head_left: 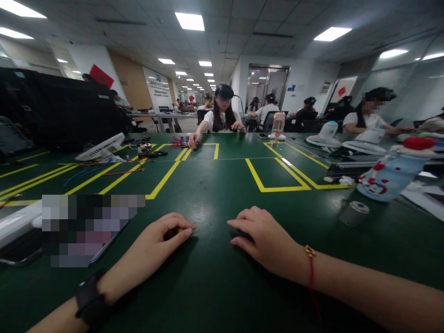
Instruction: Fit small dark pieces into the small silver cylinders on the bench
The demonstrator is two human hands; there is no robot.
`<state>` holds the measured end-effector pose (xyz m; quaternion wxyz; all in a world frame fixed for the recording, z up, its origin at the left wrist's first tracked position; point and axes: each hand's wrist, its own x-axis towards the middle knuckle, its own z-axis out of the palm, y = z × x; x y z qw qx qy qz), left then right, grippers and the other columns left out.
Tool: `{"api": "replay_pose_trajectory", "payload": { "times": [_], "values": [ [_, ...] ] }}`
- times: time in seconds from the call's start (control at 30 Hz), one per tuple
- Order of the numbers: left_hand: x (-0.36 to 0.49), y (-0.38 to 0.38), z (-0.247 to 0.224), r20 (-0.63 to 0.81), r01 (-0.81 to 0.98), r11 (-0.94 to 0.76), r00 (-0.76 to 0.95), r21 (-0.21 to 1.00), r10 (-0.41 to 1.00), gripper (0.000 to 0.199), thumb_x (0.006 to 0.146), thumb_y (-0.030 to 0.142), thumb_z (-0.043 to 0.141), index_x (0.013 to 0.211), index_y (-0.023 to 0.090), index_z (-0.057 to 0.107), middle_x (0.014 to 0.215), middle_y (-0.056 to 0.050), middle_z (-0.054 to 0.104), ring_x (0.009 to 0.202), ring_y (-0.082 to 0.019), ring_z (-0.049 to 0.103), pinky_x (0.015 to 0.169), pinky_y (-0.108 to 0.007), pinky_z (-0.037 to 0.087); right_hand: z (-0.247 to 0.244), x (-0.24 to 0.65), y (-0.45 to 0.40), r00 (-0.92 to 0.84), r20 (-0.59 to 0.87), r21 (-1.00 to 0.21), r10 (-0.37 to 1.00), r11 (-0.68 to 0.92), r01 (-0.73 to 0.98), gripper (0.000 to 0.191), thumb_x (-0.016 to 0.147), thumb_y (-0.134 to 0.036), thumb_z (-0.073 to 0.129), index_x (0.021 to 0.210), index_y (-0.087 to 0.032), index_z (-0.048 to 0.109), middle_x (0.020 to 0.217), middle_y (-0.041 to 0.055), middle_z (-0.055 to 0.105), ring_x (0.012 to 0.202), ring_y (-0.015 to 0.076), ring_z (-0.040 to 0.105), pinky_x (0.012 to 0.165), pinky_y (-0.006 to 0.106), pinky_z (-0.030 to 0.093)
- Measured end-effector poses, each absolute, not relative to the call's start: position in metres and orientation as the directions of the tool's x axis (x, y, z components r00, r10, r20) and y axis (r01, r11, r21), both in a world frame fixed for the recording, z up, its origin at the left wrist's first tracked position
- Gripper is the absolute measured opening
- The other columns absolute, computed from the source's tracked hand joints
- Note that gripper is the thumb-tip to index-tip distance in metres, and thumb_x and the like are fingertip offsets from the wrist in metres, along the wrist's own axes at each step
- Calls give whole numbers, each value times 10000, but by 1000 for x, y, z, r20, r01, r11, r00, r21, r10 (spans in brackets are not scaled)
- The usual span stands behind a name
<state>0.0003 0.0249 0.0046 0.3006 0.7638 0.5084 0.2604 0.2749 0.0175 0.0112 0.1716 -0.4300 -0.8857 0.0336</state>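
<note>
My left hand (164, 238) rests low over the green table (208, 286), its thumb and index fingertips meeting in a pinch, with nothing visible between them. A black watch band (90, 298) circles that wrist. Across a small gap is my right hand (265, 236), thumb and fingers apart and holding nothing. A red cord bracelet (311, 266) with a gold bead is on the right wrist. A grey metal cylinder (354, 213) stands on the table beyond my right forearm. To the left of my left hand lies a flat device (118, 233), largely blurred out by pixelation.
At right stands a light-blue bottle (388, 173) with a red top, near white fans (324, 138). Another white fan (100, 148) and loose wires (125, 172) lie left. Yellow tape (166, 178) marks the table. A person (222, 113) opposite reaches toward wire bundles (178, 142).
</note>
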Motion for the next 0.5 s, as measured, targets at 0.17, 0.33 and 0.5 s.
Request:
{"api": "replay_pose_trajectory", "payload": {
  "times": [0.17,0.33,0.5],
  "values": [
    [-5,26,5,69,587,-274,346,762,936,212,903,428,529,947,274,669,1041,-7,649,969,-221,610,873,-340,457,23,315,30,-513,292,-184,807,574,798,221,929,-290,432,971,-227,640,954,18,609,874,140,531,787,321,406],
    [-3,27,5,63,580,-257,333,773,941,215,890,437,543,954,277,672,1045,-10,658,968,-228,610,859,-344,463,57,423,18,-146,483,-42,864,189,981,297,875,-418,477,974,-183,630,1039,82,608,927,184,550,807,344,420],
    [-1,25,8,37,569,-215,307,794,951,225,895,446,536,953,273,669,1019,-9,665,954,-227,617,840,-341,454,60,496,13,203,263,-53,943,-196,979,331,811,-451,535,907,-184,705,925,113,660,728,189,595,655,333,429]
  ]
}}
